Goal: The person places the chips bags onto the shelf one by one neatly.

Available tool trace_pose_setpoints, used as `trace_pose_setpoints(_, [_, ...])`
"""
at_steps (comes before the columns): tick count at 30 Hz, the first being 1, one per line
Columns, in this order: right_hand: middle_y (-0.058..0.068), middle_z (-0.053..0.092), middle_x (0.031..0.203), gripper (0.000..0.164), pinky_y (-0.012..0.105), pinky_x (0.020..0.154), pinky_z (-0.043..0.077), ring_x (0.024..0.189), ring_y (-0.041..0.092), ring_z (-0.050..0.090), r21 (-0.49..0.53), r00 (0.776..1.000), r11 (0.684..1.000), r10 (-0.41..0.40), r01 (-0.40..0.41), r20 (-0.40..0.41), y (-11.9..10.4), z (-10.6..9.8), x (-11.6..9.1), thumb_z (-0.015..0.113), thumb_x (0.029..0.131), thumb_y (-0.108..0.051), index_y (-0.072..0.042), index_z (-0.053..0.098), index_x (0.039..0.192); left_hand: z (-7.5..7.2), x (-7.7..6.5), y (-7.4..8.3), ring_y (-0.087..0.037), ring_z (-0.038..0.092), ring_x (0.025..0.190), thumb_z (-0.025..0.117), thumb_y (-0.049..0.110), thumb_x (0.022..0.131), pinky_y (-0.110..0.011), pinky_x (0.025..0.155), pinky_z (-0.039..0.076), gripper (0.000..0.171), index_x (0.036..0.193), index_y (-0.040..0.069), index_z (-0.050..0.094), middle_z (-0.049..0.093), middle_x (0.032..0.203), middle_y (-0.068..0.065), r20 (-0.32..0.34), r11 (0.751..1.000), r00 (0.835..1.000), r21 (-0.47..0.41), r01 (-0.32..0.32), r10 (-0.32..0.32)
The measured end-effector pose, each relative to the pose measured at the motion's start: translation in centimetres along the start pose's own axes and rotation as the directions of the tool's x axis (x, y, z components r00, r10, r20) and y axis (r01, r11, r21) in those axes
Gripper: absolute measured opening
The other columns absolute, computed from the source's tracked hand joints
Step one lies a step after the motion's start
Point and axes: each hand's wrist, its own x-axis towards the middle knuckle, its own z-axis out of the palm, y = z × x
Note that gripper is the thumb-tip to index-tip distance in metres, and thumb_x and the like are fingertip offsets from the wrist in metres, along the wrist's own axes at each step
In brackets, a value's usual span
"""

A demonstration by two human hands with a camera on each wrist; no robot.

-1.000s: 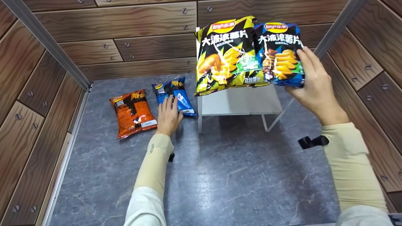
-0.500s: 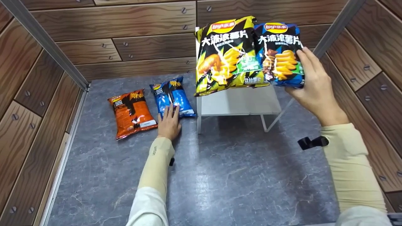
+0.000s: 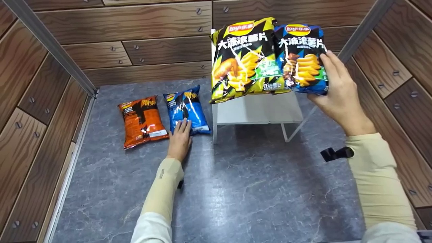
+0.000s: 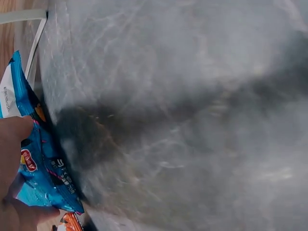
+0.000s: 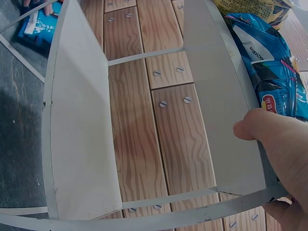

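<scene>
Left grip (image 3: pixel 180 142), fingers spread, nearly straight, clasping nothing; touches near end of blue bag (image 3: pixel 188 109), long axis running ahead (right grip (image 3: pixel 341 94), farther off, holds rack (image 3: pixel 260 111)).

- Bright light, apparently from above, fills your head view and lays a pale glare streak on the grey surface (image 3: pixel 217 202).
- Shadow pools beneath the white shelf (image 3: pixel 260 109); white reflections streak the yellow bag (image 3: pixel 248 67).
- Your left wrist view blurs that surface, crossed by a dark shadow band; the blue bag (image 4: pixel 41 180) appears crisper.
- Your right wrist lens bows the front rail (image 5: pixel 168 218).
</scene>
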Motion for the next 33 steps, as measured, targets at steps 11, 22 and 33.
trace_pose_setpoints(11, [0.013,0.036,0.159,0.092,0.062,0.107,0.039,0.141,0.039,0.040,0.005,1.000,1.000,0.002,-0.002,-0.001,0.1,0.1,-0.1,0.082,0.071,-0.005,-0.010,0.039,0.152,0.0,-3.6,-0.4,-0.034,0.036,0.146,0.068,0.016,0.093,-0.072,0.109,0.031,0.058,0.147,0.009,0.048,0.042,0.156,-0.011,-0.043,0.997,0.998,-0.056,-0.045,0.043])
trace_pose_setpoints(22, [0.013,0.035,0.159,0.091,0.061,0.110,0.038,0.142,0.039,0.039,0.009,1.000,1.000,-0.001,0.001,0.001,0.1,0.2,-0.1,0.082,0.072,-0.005,-0.009,0.038,0.152,-0.3,-7.0,0.1,-0.033,0.033,0.148,0.069,0.020,0.093,-0.069,0.113,0.028,0.063,0.149,0.010,0.045,0.039,0.159,-0.010,-0.029,0.998,0.999,-0.044,-0.046,0.045])
trace_pose_setpoints(33, [0.014,0.035,0.159,0.092,0.061,0.110,0.039,0.141,0.039,0.039,0.009,1.000,1.000,0.002,-0.002,-0.004,0.1,0.2,0.0,0.083,0.071,-0.006,-0.010,0.039,0.152,-0.9,-6.5,1.5,-0.039,0.053,0.130,0.071,0.012,0.088,-0.065,0.109,0.037,0.045,0.130,0.002,0.062,0.058,0.139,-0.019,-0.301,0.980,0.936,-0.011,-0.196,0.184])
